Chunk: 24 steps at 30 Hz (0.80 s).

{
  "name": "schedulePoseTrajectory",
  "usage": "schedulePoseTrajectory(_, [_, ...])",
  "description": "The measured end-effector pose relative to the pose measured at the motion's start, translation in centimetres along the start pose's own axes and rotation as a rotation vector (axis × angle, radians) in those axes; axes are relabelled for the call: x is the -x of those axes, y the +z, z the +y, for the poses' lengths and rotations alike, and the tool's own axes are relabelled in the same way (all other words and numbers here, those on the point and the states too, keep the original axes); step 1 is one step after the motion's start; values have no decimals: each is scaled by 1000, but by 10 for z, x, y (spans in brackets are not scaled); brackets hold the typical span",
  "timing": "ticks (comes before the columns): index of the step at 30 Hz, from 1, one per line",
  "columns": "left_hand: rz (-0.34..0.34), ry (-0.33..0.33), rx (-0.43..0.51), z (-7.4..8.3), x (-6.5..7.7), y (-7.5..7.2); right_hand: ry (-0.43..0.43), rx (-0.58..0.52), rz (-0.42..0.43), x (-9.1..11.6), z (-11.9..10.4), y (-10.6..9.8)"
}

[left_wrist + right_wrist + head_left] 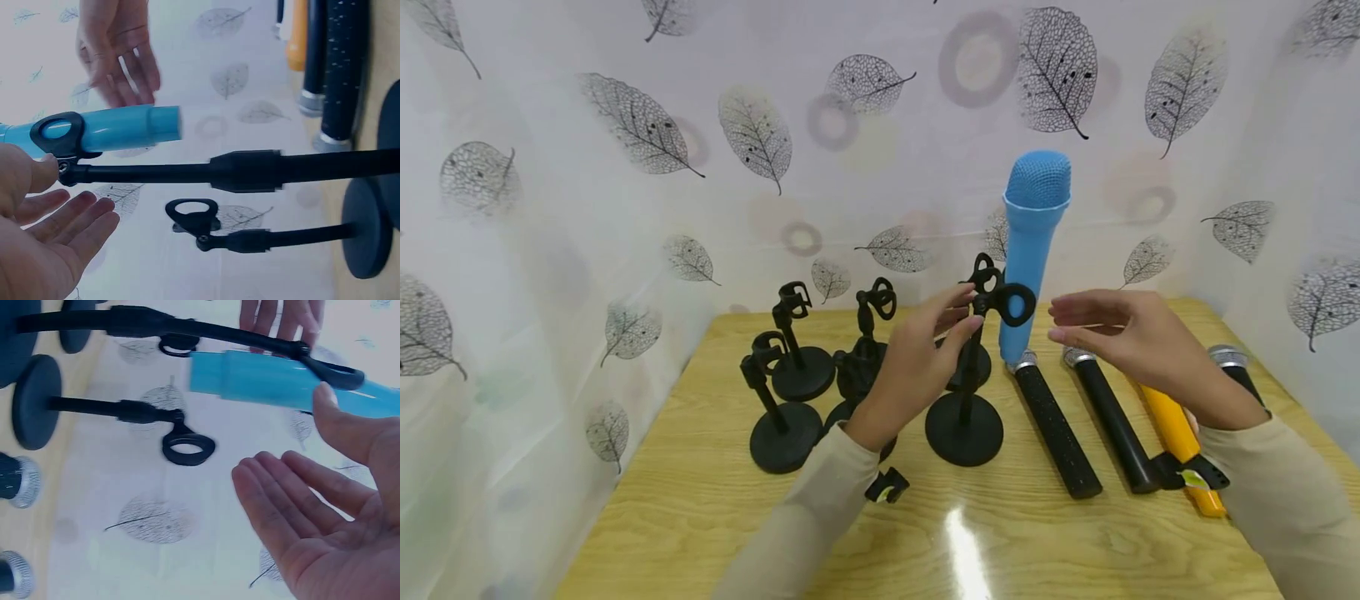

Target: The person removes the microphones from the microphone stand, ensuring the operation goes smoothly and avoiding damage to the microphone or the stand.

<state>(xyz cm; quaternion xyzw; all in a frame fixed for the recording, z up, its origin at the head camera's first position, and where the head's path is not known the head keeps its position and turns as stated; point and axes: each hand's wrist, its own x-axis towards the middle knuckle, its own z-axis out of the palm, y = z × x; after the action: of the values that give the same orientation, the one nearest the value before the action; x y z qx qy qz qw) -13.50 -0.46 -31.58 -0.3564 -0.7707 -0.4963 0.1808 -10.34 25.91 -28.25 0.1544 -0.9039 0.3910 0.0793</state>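
Observation:
A blue microphone [1030, 242] stands upright, head up, through the ring clip [1017, 305] of a black desktop microphone stand [966, 425]. Its lower end hangs below the ring, as the left wrist view [164, 123] shows. My left hand [921, 358] is beside the top of this stand, thumb tip right at the clip's joint and the other fingers spread apart from it. Across from it, on the right of the microphone, my right hand [1138, 337] is held with relaxed fingers and nothing in its palm. The right wrist view shows its thumb [331, 409] overlapping the microphone's edge.
Several more black stands with bare clips, one of them at the front left [782, 437], stand on the wooden table [700, 533]. To the right lie a speckled black microphone [1056, 429], a plain black one [1112, 425] and an orange one [1172, 425]. A leaf-patterned curtain [880, 167] hangs behind.

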Motion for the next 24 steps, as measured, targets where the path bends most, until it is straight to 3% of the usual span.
schedulePoseTrajectory(6, [-33,-17,22,3,-15,-1,-56,-57,89,-13,-22,-5])
schedulePoseTrajectory(14, [-58,-67,86,2,-22,3,-158,-125,153,-24,-42,0])
schedulePoseTrajectory(20, [-51,-57,91,-2,-24,6,-222,-119,217,-29,-46,4])
schedulePoseTrajectory(24, [-60,-26,43,-3,-25,7,-251,-87,284,-30,-48,7])
